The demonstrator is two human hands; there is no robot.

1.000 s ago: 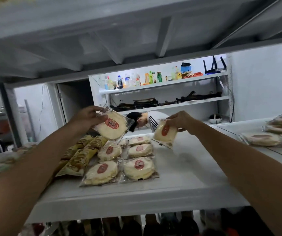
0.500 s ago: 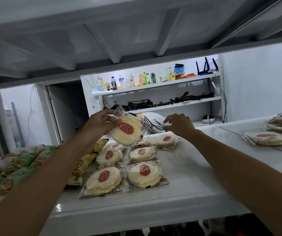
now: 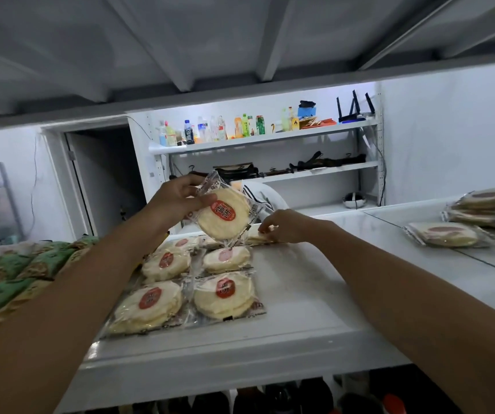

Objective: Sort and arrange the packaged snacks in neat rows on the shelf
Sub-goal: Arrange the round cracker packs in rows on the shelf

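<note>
Nearest, flat on the white shelf (image 3: 300,294): clear-wrapped snack packets (image 3: 225,297), round pale cakes with red labels, in 2 rows. Above, tilted, 1 raised packet (image 3: 223,215) gripped in the fingers of the left hand (image 3: 177,198); behind, a far packet (image 3: 258,238) pinched by the right hand (image 3: 288,225). Beyond, wall shelves (image 3: 270,138) with bottles (image 3: 207,130).

Shelf (image 3: 300,309) before you: white, smooth, faintly glossy, painted-metal look. Upper shelf underside (image 3: 180,40): grey, matt. Held packet (image 3: 225,218) in your left hand (image 3: 177,198): clear crinkled plastic film, glossy, red printed label. Laid packets (image 3: 225,297) and back packet (image 3: 252,239) under your right hand (image 3: 285,227): same film. Green bags (image 3: 16,273) to your left: printed, duller sheen.
</note>
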